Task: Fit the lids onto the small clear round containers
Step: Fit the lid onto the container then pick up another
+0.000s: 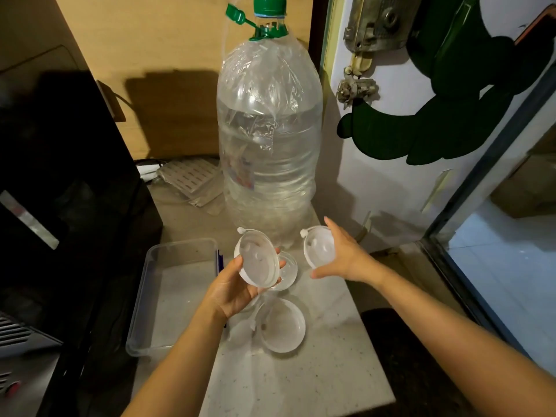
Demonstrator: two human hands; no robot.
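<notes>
Lid-fitting in progress. Left hand [233, 288] grips a tilted clear lid [257, 260]; right hand [343, 254] cups a second round piece [319, 246], lid or container unclear. Two containers [281, 325] rest on the desk [301, 380]. Next move likely requires aligning lid over rim and pressing. Bottle [269, 130] and tray [177, 293] stand nearby.

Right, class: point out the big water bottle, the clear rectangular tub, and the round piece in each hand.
Water bottle [270, 152], head view: middle of its body.
Rectangular tub [144, 296], head view: left wall.
Left-hand round piece [258, 260], head view: clear face.
Right-hand round piece [319, 246], head view: inner face.
</notes>
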